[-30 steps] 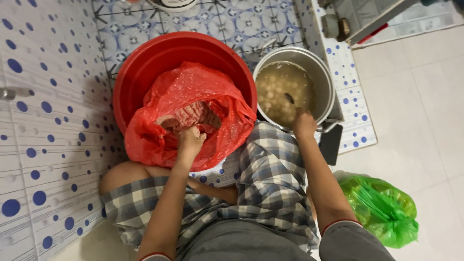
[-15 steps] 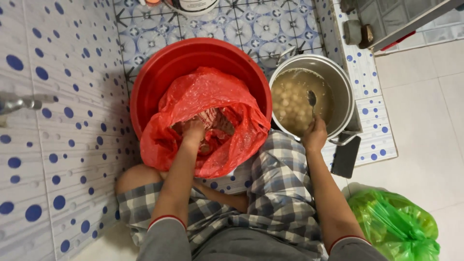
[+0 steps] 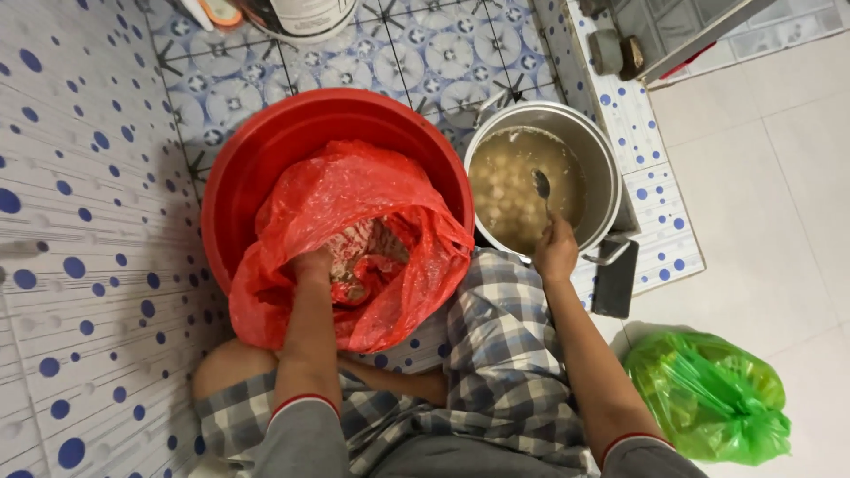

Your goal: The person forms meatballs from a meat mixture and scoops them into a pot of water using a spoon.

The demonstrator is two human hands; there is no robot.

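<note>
A red plastic bag (image 3: 354, 239) is set inside a red basin (image 3: 266, 150) on the tiled floor (image 3: 425, 53), its mouth pulled wide so that the pinkish, meat-like contents (image 3: 367, 261) can be reached from above. The left hand (image 3: 312, 264) is pushed into that opening; its fingers are buried among the contents and the folds of plastic, so how far it is closed, or whether anything is gripped, cannot be told. Just beside the basin, to the right, a metal pot (image 3: 602, 168) is stood, filled with cloudy brownish liquid in which pale round pieces are floating. A spoon (image 3: 541, 188) is held over the pot by the right hand (image 3: 555, 250), which is closed around the end of the handle near the pot's near rim, the bowl of the spoon being kept low over the liquid. The basin and pot are kept close together between the knees, which are covered by checked cloth (image 3: 496, 372), so both can be reached without shifting. A dark flat object (image 3: 617, 279) is propped by the pot's handle, and a knotted green plastic bag (image 3: 708, 398) is left well apart on the pale floor to the right. A white bucket (image 3: 301, 18) is partly seen at the top edge.
</note>
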